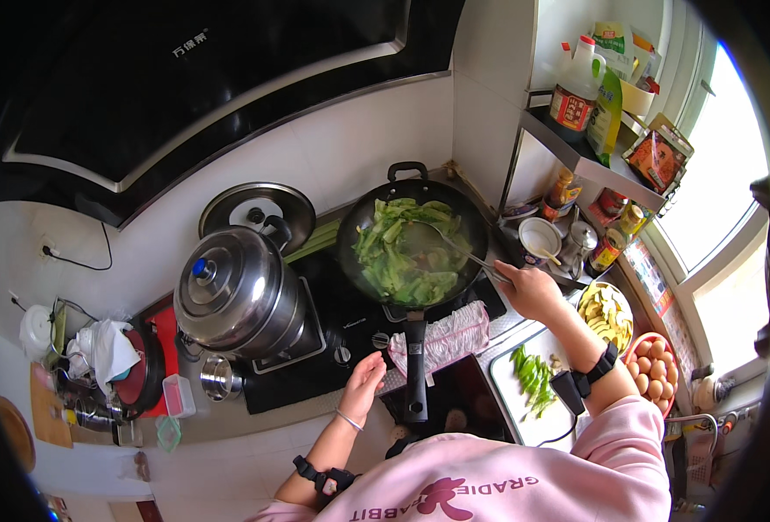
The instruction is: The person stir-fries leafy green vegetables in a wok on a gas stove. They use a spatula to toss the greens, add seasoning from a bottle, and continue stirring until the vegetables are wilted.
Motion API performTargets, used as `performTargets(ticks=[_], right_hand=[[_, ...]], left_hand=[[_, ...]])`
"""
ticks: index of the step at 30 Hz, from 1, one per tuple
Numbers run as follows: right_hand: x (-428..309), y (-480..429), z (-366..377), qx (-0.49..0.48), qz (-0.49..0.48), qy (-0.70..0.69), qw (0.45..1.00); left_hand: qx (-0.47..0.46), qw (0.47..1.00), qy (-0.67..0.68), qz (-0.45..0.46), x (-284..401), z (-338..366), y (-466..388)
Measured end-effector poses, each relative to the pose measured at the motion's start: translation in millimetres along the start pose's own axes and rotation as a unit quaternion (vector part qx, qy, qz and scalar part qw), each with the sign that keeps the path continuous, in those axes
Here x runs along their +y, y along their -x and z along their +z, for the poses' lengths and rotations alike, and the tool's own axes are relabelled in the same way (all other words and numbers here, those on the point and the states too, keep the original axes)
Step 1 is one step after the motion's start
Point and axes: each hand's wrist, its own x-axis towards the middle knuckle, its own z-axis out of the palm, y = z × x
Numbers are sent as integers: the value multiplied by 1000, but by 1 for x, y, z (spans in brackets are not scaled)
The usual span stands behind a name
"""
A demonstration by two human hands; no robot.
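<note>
My right hand (530, 287) grips the handle of a metal ladle or spatula (470, 256), whose head is hidden among leafy greens (411, 251) in a black wok (352, 274) on the gas stove (352, 326). My left hand (363, 382), palm turned inward, holds nothing and is left of the wok's long black handle (415, 372), apart from it. Its fingers are close together and slightly bent. Between the wok and the stove's front edge lies a folded pink and white cloth (450, 336).
A large lidded steel pot (238, 293) occupies the left burner, with a wok lid (300, 202) behind it. At right are a cutting board (535, 424) with sliced green peppers (534, 378), a bowl of yellow slices (603, 316), a basket of eggs (652, 372) and seasoning bottles (610, 245).
</note>
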Motion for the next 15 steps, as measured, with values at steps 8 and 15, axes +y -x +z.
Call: performTargets(ticks=[8,15], right_hand=[[-6,3,-18,-57,7,92,994],[13,-23,-2,-76,-68,45,994]], left_hand=[[-16,1000,-7,-3,-9,-1,-2],[-13,1000,2,4,-6,-3,3]])
